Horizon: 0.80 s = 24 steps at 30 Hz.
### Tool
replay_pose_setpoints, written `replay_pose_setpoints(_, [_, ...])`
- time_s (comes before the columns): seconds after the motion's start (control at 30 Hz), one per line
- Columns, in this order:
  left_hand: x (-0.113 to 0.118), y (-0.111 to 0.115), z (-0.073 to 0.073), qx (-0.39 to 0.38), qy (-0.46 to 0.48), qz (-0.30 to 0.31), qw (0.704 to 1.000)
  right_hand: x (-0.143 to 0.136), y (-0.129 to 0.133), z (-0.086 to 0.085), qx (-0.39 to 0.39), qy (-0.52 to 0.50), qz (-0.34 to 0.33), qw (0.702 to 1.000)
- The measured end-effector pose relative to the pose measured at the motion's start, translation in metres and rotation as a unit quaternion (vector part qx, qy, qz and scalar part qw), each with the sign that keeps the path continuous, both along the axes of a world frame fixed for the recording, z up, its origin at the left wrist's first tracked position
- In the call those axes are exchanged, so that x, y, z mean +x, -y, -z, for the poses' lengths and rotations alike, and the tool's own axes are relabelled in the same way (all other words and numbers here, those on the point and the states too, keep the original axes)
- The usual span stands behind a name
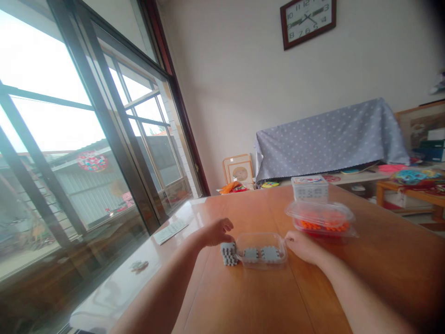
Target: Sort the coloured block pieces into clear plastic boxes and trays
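A clear plastic container [261, 265] rests on the table with grey jigsaw-edged tiles [270, 253] lying in it. My right hand [298, 246] is closed at the container's right rim, its fingers pinching the edge. Just left of the container stands a stack of similar grey tiles [229, 254]. Over the top of that stack is my left hand [218, 232], with its fingers curved and the thumb apart from them. Nothing shows between those fingers; whether the thumb touches the top tile, I cannot tell.
Behind my right hand sits a lidded clear container of orange and red pieces [321, 220], with a white box [310, 189] beyond it. A printed sheet [171, 231] and a small clear item [139, 266] lie at the left, beside the window. A polka-dot cloth [323, 139] hangs at the back.
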<state>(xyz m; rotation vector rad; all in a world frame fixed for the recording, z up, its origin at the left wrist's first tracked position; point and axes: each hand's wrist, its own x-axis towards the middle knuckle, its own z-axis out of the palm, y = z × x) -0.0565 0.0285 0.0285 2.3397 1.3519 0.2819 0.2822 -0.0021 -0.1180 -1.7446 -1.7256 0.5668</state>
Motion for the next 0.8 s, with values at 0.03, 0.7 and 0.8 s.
replay_pose_setpoints(0.03, [-0.007,0.002,-0.001,-0.007,-0.006,0.001,1.0,0.0,0.0,0.001,0.003,-0.002,0.001,1.0])
replay_pose_setpoints(0.7, [-0.015,0.01,0.017,0.014,-0.029,0.03,0.999,0.0,0.0,0.003,0.013,-0.011,0.003,1.0])
replay_pose_setpoints(0.8, [-0.016,0.008,0.019,0.008,-0.025,0.031,0.999,0.0,0.0,0.002,0.015,-0.015,0.004,1.0])
